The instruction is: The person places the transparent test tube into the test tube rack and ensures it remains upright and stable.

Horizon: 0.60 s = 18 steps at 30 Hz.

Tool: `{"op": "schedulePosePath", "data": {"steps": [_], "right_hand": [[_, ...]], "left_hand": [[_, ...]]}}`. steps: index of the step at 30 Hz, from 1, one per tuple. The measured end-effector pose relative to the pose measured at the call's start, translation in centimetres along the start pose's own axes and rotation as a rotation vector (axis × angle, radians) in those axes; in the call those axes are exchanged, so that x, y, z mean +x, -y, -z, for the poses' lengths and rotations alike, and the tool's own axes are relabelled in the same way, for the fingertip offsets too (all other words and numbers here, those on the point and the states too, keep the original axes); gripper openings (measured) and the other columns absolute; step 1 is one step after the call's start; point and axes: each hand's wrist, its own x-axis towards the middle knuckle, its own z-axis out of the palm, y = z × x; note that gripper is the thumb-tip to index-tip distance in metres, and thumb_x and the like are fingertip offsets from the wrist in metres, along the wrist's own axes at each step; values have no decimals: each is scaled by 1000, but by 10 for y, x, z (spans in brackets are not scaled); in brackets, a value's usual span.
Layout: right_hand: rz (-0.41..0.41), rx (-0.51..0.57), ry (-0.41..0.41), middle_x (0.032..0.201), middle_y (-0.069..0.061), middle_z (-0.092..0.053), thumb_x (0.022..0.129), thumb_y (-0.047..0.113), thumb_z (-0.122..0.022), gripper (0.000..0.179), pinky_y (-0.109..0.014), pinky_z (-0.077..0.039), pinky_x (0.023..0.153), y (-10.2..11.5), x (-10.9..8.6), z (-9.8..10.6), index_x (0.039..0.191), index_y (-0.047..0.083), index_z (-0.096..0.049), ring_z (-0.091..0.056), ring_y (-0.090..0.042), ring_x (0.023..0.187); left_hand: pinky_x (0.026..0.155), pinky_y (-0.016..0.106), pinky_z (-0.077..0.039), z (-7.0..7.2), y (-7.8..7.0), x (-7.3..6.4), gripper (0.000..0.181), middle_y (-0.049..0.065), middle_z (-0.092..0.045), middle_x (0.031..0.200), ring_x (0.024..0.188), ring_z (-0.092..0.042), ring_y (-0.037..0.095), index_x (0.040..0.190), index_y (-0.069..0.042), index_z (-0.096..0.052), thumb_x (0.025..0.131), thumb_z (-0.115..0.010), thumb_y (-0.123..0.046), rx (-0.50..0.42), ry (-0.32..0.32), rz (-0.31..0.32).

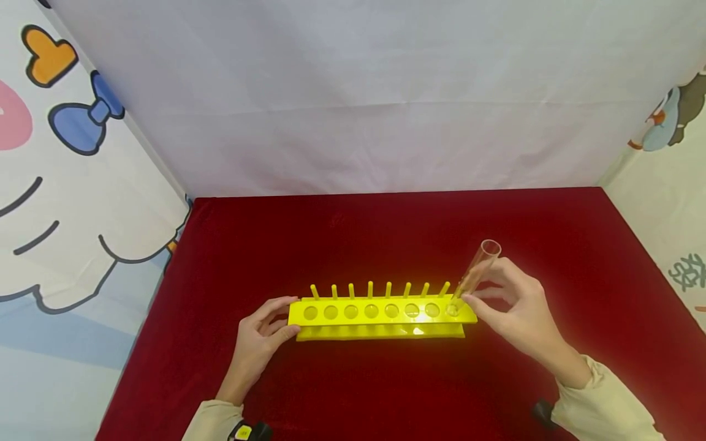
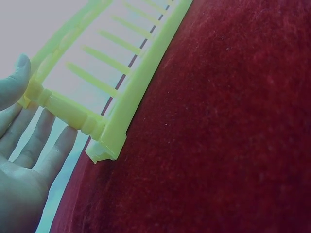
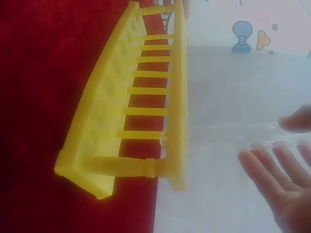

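A yellow test tube rack (image 1: pixel 382 320) stands on the red cloth, with a row of round holes on top and upright pegs behind them. My left hand (image 1: pixel 260 338) grips its left end, thumb in front and fingers at the side; the left wrist view shows the fingers against the end post (image 2: pixel 68 110). With my right hand (image 1: pixel 515 306) I pinch a clear glass test tube (image 1: pixel 478 269). The tube leans to the right, its bottom at the rightmost hole. In the right wrist view, the rounded tip (image 3: pixel 164 140) just reaches through the top plate.
Red cloth (image 1: pixel 380 392) covers the table. A white curtain (image 1: pixel 375 98) hangs behind its far edge. Printed cartoon panels (image 1: pixel 88 202) close off the left side and the right side.
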Motion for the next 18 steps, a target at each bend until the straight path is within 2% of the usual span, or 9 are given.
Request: {"op": "schedulePosePath", "data": {"steps": [9,13,18], "right_hand": [[4,6,1,91,-6,-62,63,-24,-73,45,-27,-56,71,-3,-2,-1,98,-1,-58,-63,-13,83],[-9,5,5,91,-5,-62,64,-24,-73,44,-27,-56,71,-5,-3,-1,98,-1,-57,-63,-13,83],[-21,-1,4,92,-5,-62,64,-23,-73,44,-27,-56,71,-5,-3,-2,98,-1,-57,-64,-13,84]], "left_hand": [[83,29,-53,-1,-2,-1,46,16,-57,120,100,-61,26,125,0,-56,82,-70,3,2,-23,33],[83,28,-53,-1,-2,-1,46,17,-56,121,100,-61,26,126,3,-55,83,-70,2,7,-18,30],[82,29,-54,-2,-3,-1,45,18,-57,120,98,-62,29,125,1,-57,82,-71,1,-5,-21,30]]}}
